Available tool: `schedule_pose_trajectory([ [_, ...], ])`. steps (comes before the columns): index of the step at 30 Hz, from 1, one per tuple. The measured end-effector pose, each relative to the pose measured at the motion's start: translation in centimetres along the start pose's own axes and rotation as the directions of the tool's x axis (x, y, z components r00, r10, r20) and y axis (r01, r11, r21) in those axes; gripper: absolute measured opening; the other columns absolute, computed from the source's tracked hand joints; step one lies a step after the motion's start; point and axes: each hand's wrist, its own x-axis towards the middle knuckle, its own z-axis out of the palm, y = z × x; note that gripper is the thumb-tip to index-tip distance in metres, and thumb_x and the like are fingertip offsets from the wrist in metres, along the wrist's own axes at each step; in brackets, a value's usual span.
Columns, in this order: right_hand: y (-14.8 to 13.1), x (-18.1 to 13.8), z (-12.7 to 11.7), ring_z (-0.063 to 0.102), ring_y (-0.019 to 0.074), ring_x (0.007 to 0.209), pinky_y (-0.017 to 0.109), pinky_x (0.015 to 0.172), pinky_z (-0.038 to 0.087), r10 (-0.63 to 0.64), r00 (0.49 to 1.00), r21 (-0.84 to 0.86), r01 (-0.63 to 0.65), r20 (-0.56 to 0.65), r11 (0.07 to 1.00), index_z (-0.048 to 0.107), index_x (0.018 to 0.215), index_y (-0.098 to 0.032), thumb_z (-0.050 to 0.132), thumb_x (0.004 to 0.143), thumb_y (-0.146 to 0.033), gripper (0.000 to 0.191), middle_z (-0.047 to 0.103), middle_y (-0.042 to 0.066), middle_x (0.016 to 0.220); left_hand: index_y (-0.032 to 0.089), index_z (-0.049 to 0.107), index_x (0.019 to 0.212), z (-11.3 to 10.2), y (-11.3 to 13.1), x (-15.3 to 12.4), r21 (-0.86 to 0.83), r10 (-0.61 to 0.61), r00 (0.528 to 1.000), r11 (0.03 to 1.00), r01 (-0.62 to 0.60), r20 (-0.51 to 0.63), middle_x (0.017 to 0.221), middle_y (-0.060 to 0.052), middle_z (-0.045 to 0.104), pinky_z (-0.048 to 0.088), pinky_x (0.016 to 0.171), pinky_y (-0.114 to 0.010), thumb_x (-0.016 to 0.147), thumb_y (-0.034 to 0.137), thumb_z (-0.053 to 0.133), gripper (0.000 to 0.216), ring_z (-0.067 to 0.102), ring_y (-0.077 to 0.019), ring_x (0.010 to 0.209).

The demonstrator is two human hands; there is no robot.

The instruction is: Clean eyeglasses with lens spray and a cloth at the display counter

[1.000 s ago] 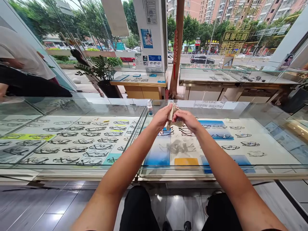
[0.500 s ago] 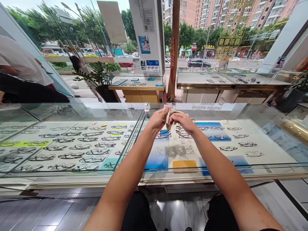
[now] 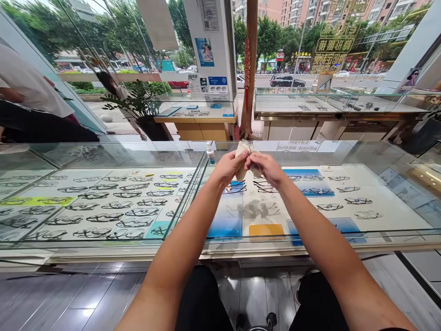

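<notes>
Both my hands meet above the glass counter (image 3: 310, 239). My left hand (image 3: 228, 166) pinches a beige cleaning cloth (image 3: 241, 154) that wraps around a pair of glasses (image 3: 255, 170). My right hand (image 3: 264, 166) grips the glasses from the right side; one lens shows just below its fingers. The frame is mostly hidden by the cloth and my fingers. A small spray bottle (image 3: 210, 154) stands on the counter just left of my left hand.
Under the glass lie several rows of spectacle frames (image 3: 113, 204) on the left and more on blue and yellow mats (image 3: 266, 230) on the right. Another person (image 3: 31, 101) stands at far left. More display counters (image 3: 310, 110) and a potted plant (image 3: 144, 101) stand behind.
My hands have stayed together on the cloth and glasses, with small shifts of the fingers and cloth. The view has moved slightly.
</notes>
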Motion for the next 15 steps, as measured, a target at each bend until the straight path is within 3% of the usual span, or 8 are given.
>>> schedule_pose_trajectory([
  [6, 0.0, 0.0, -0.1, 0.065, 0.0197, 0.084, 0.033, 0.083, 0.050, 0.015, 1.000, -0.039, -0.015, -0.014, 0.999, 0.076, 0.078, -0.021, 0.080, 0.086, -0.059, 0.038, 0.075, 0.005, 0.080, 0.015, 0.071, 0.078, -0.9, 0.4, 0.2, -0.079, -0.026, 0.997, 0.996, 0.032, 0.072, 0.065, -0.003, 0.068, 0.051, 0.069, -0.028, 0.076, 0.045, 0.103, 0.044, 0.063, -0.0148, 0.063],
  [10, -0.2, -0.1, -0.1, 0.064, 0.0187, 0.082, 0.032, 0.081, 0.047, -0.002, 1.000, -0.028, 0.001, -0.017, 1.000, 0.076, 0.079, -0.021, 0.080, 0.086, -0.058, 0.038, 0.076, 0.004, 0.081, 0.015, 0.073, 0.090, -1.2, 0.7, 0.1, -0.082, -0.029, 0.997, 0.996, 0.035, 0.077, 0.069, -0.002, 0.071, 0.051, 0.070, -0.027, 0.070, 0.042, 0.107, 0.048, 0.065, -0.0146, 0.063],
  [15, -0.4, -0.3, 0.0, 0.064, 0.0197, 0.086, 0.033, 0.085, 0.048, -0.023, 0.999, -0.054, 0.024, 0.027, 0.998, 0.075, 0.078, -0.021, 0.080, 0.087, -0.062, 0.042, 0.074, 0.004, 0.082, 0.015, 0.069, 0.081, -0.7, 0.8, -0.1, -0.071, -0.008, 0.993, 0.997, 0.017, 0.115, 0.069, -0.001, 0.070, 0.052, 0.071, -0.027, 0.071, 0.047, 0.107, 0.050, 0.063, -0.0122, 0.063],
])
